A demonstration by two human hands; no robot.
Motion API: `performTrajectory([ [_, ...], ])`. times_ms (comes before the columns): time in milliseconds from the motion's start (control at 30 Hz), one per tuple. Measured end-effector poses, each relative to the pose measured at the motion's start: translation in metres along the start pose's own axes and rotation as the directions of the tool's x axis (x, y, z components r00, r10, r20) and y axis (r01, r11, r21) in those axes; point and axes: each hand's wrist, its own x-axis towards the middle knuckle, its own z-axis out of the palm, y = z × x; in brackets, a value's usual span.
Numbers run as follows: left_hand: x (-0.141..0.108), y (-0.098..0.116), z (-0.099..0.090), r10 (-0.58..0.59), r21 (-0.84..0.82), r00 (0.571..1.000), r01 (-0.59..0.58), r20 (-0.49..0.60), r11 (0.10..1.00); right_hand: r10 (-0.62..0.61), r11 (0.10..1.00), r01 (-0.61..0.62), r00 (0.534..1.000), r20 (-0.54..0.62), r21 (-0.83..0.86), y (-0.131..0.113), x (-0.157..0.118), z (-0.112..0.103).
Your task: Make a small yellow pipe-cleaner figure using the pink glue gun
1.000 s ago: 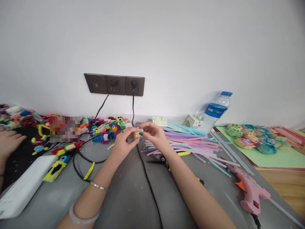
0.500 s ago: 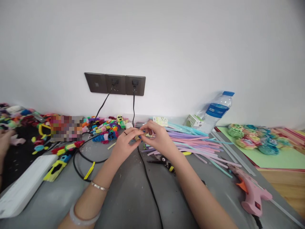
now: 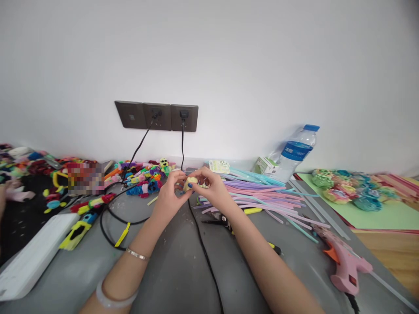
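My left hand (image 3: 170, 194) and my right hand (image 3: 212, 189) meet above the grey table, near its middle. Between their fingertips is a small pale yellow piece (image 3: 190, 183), rounded and too small to make out in detail. Both hands are closed on it, the left pinching from one side and the right from the other. Black-and-yellow pliers (image 3: 218, 220) lie on the table below my right wrist. Pastel pipe cleaners (image 3: 262, 192) are spread out to the right of my hands, some hidden behind the right one.
A black cable (image 3: 203, 244) runs beneath my hands. Left are a white power strip (image 3: 37, 257) and piled colourful fuzzy figures (image 3: 144, 187). Right are a pink glue gun (image 3: 347, 266), a tilted water bottle (image 3: 296, 152) and green paper (image 3: 389, 213). Another person's hand (image 3: 2, 198) shows at far left.
My fingers have shifted around the yellow piece, and more of it now shows. The other person's hand at the far left has moved further out of view.
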Motion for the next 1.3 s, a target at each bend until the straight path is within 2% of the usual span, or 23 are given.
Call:
performTrajectory([
  [67, 0.001, 0.000, -0.001, 0.030, 0.038, 0.999, -0.031, 0.021, 0.999, 0.052, 0.996, -0.053, 0.999, 0.012, 0.067, 0.004, 0.001, -0.001],
  [167, 0.002, 0.000, -0.002, 0.152, 0.103, 0.985, -0.160, 0.080, 0.982, 0.121, 0.979, -0.128, 0.991, 0.052, 0.161, 0.009, 0.002, -0.002],
  [267, 0.003, 0.001, -0.003, 0.226, 0.111, 0.969, -0.237, 0.100, 0.965, 0.143, 0.969, -0.152, 0.988, 0.060, 0.197, 0.012, 0.002, 0.000],
  [400, 0.001, 0.002, 0.000, 0.126, 0.086, 0.989, -0.133, 0.077, 0.987, 0.150, 0.963, -0.149, 0.989, 0.013, 0.226, 0.011, 0.000, 0.005],
  [533, 0.000, 0.003, 0.003, -0.018, -0.002, 1.000, 0.018, 0.024, 1.000, 0.096, 0.987, -0.088, 0.994, -0.055, 0.132, 0.006, -0.001, 0.006],
  [633, 0.000, 0.002, 0.003, -0.052, -0.037, 0.999, 0.052, 0.002, 0.998, 0.057, 0.992, -0.050, 0.997, -0.056, 0.115, 0.008, -0.001, 0.007],
  [800, 0.004, -0.001, 0.003, -0.138, -0.134, 0.990, 0.135, -0.012, 0.982, 0.069, 0.982, -0.056, 0.995, -0.067, 0.182, 0.019, 0.001, 0.004],
  [900, 0.007, 0.000, 0.002, -0.310, -0.330, 0.951, 0.294, 0.002, 0.897, -0.019, 0.996, 0.027, 0.995, -0.094, 0.083, 0.020, 0.001, -0.001],
  [1000, 0.010, 0.005, -0.002, -0.503, -0.563, 0.847, 0.505, 0.174, 0.654, -0.161, 0.987, 0.158, 0.983, -0.086, -0.041, 0.013, 0.000, -0.004],
  [1067, 0.011, 0.011, -0.005, -0.552, -0.616, 0.783, 0.592, 0.286, 0.520, -0.219, 0.974, 0.215, 0.974, -0.062, -0.075, 0.009, -0.002, -0.004],
  [1133, 0.011, 0.016, -0.007, -0.560, -0.607, 0.763, 0.621, 0.322, 0.497, -0.243, 0.967, 0.238, 0.969, -0.039, -0.091, 0.008, -0.002, -0.003],
  [1300, 0.010, 0.019, -0.007, -0.559, -0.584, 0.756, 0.636, 0.341, 0.505, -0.262, 0.961, 0.260, 0.965, -0.013, -0.096, 0.011, -0.002, -0.003],
])
